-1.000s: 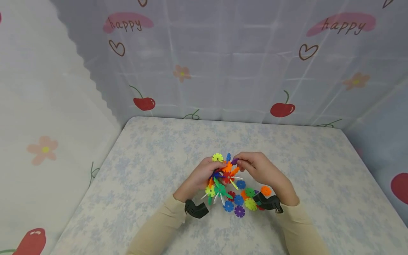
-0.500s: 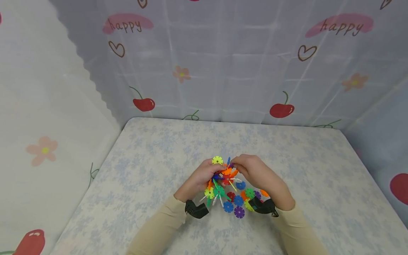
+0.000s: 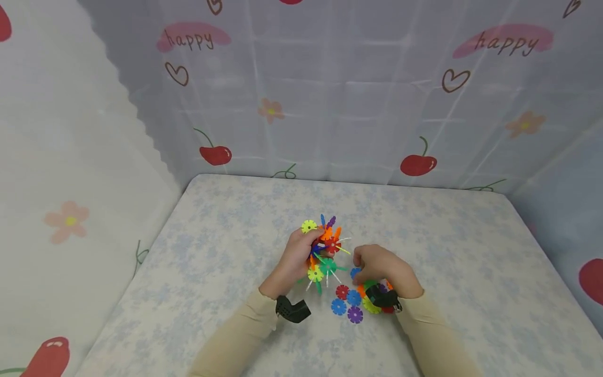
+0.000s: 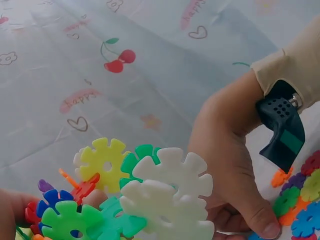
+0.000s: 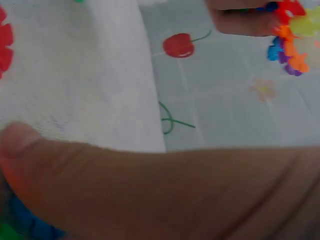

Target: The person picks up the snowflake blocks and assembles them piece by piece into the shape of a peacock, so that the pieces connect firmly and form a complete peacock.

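My left hand (image 3: pixel 298 255) holds a spiky cluster of interlocked plastic snowflake discs (image 3: pixel 328 266) above the table. Yellow, green, white, red, orange, blue and purple pieces jut out of it. In the left wrist view, white discs (image 4: pixel 165 212) stand at its front. My right hand (image 3: pixel 382 264) is down at the loose pieces, its thumb and curled fingers around a blue snowflake disc (image 3: pixel 355 272), partly hidden by the hand. In the right wrist view the thumb (image 5: pixel 20 140) fills the lower part, with blue just below it.
Several loose discs lie below and beside the right hand, among them a red disc (image 3: pixel 342 292), a blue disc (image 3: pixel 338 307) and a purple disc (image 3: pixel 355 314). The table (image 3: pixel 254 209) has a floral cover, and a printed curtain (image 3: pixel 330 104) hangs behind it.
My right hand has left the cluster and come down to the loose discs. A purple disc now stands up on the cluster's top. My left hand has tilted and raised the cluster slightly.
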Demonstrator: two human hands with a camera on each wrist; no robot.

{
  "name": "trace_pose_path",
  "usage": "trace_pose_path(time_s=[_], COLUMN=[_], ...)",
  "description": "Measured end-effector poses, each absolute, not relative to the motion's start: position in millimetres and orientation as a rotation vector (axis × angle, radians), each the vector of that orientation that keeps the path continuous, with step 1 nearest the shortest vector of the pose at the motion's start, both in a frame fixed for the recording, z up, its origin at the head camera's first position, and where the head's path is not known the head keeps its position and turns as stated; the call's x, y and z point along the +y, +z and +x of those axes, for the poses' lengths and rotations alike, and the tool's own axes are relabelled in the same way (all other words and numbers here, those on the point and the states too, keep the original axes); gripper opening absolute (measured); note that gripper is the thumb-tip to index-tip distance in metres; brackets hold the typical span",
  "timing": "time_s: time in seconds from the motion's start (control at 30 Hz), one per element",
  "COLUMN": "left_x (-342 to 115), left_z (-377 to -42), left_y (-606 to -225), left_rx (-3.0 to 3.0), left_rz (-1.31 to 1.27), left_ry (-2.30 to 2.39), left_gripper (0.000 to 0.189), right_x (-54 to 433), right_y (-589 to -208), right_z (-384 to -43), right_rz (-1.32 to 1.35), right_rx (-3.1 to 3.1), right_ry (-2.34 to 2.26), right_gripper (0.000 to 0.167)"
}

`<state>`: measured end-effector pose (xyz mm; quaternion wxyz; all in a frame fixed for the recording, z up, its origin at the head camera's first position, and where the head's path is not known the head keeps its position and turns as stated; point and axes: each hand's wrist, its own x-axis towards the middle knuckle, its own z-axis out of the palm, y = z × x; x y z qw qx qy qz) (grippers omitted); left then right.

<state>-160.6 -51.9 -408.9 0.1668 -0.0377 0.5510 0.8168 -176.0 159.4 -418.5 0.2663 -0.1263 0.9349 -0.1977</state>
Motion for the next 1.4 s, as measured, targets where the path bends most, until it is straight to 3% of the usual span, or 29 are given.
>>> trace_pose_path(time_s=[0.27,0.47,0.6,0.87,1.4], left_x=[-56.2,-56.3,-54.6,-52.1,-50.6], left_z=[-163.6,-161.8,-158.9,-155.7,-155.3], left_y=[-407.2,-408.3,-408.1,-402.6,-402.5], left_rx=[1.636,1.878,2.019,2.037,1.993], left_rz=[-0.103,-0.056,0.04,0.082,0.051], left_ry=[2.301,2.163,2.025,2.008,2.118], left_gripper=[0.023,0.017,0.016,0.021,0.017], right_x=[165.3,185.0,182.6,163.5,145.0], right_y=[-434.2,-412.8,-393.5,-378.5,-380.6], right_z=[-186.4,-189.6,-178.5,-162.8,-152.4], right_rz=[-0.442,-0.621,-0.703,-1.033,-1.167], right_rx=[2.464,2.582,2.753,2.929,3.147], right_ry=[-0.688,-1.129,-1.303,-1.11,-0.859], right_gripper=[0.03,0.014,0.015,0.019,0.017])
